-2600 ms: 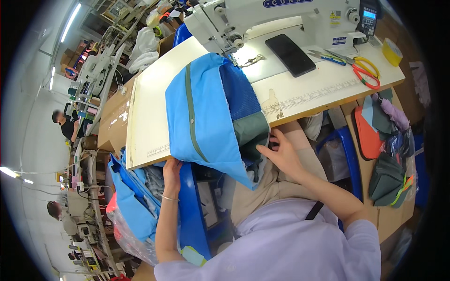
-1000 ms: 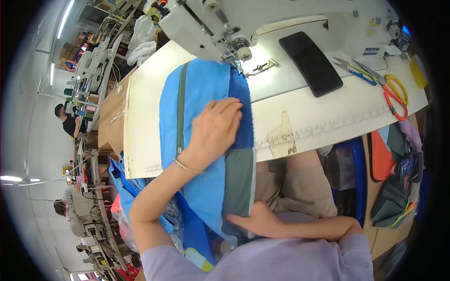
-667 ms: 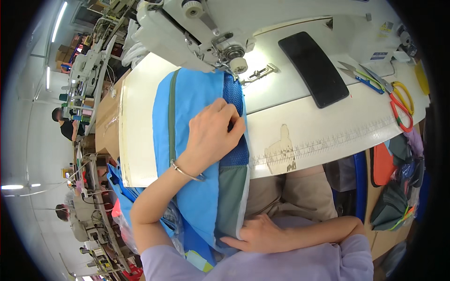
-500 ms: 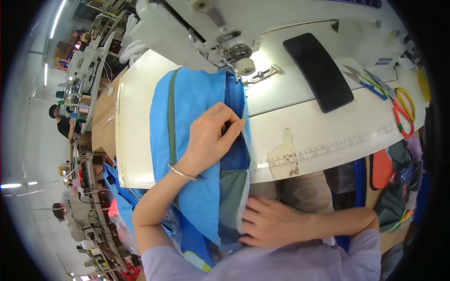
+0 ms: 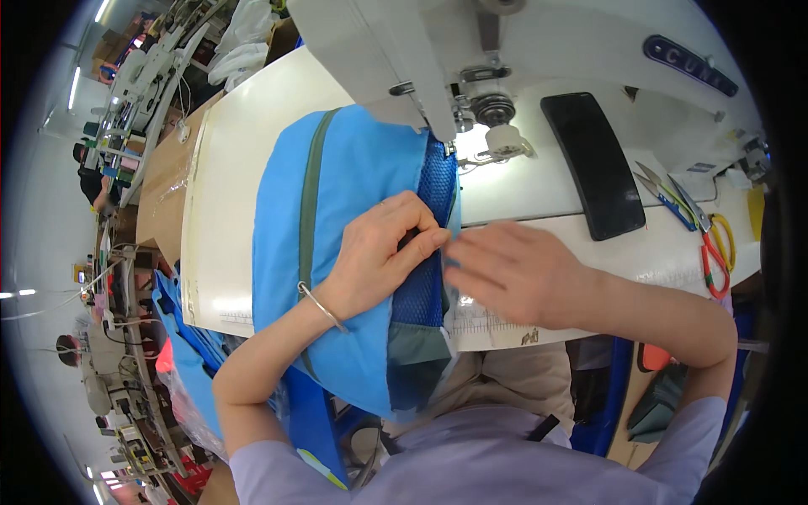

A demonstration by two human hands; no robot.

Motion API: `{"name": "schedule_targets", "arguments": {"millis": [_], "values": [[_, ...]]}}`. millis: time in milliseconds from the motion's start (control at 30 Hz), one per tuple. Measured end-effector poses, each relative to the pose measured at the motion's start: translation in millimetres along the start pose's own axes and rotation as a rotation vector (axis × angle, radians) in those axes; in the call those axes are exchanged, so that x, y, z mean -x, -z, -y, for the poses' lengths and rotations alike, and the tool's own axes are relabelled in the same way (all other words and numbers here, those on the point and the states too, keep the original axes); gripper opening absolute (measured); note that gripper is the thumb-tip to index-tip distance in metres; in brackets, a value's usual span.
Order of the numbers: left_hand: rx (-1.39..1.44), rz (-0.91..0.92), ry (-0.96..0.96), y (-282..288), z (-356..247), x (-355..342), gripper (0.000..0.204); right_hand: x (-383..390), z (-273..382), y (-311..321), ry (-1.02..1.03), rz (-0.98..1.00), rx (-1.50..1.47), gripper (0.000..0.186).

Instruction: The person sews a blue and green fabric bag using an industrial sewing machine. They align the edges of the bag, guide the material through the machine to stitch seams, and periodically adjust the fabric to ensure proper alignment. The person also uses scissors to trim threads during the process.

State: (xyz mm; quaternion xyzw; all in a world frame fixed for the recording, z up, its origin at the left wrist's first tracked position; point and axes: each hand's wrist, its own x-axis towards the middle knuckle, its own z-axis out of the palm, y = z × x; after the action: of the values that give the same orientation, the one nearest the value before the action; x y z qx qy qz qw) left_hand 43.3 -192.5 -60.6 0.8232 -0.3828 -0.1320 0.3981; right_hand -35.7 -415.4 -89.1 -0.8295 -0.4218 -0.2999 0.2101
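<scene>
One blue fabric piece (image 5: pixel 282 198) lies beneath the left hand (image 5: pixel 379 248), which still pinches its mesh edge (image 5: pixel 434 181). The right hand (image 5: pixel 526 273), lower before, now blurs beside those fingertips, half curled, its hold unclear.

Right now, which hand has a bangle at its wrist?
The left hand, on the blue fabric: a silvery bangle circles its wrist; the right hand wears none.

Blue fabric piece (image 5: pixel 358 172) | green strip (image 5: pixel 310 189), mesh panel (image 5: pixel 435 187) (darker blue) | overhanging tabletop (image 5: pixel 240 114) edge

Phone (image 5: pixel 593 168) on tbl (image 5: pixel 223 210), btwn fabric (image 5: pixel 353 172) (L) & scissors (image 5: pixel 704 225) (R)
</scene>
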Motion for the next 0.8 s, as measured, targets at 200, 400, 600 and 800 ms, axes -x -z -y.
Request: {"name": "schedule_targets", "arguments": {"millis": [200,400,600,800], "values": [[0.014,0.005,0.025,1.3,-0.2,-0.4,0.017,0.1,7.6,-8.4,0.107,-0.118,-0.067,0.024],[0.115,-0.020,0.071,-0.2,-0.6,-1.5,0.016,1.1,5.9,-10.8,0.027,-0.139,-0.092,0.026],[0.099,-0.030,0.065,-0.4,-1.0,-2.4,0.017,1.6,9.5,-7.3,0.101,-0.125,-0.096,0.027],[0.088,-0.034,0.076,-1.7,-1.1,-2.2,0.018,3.9,9.3,-7.5,0.074,-0.121,-0.062,0.029]]}}
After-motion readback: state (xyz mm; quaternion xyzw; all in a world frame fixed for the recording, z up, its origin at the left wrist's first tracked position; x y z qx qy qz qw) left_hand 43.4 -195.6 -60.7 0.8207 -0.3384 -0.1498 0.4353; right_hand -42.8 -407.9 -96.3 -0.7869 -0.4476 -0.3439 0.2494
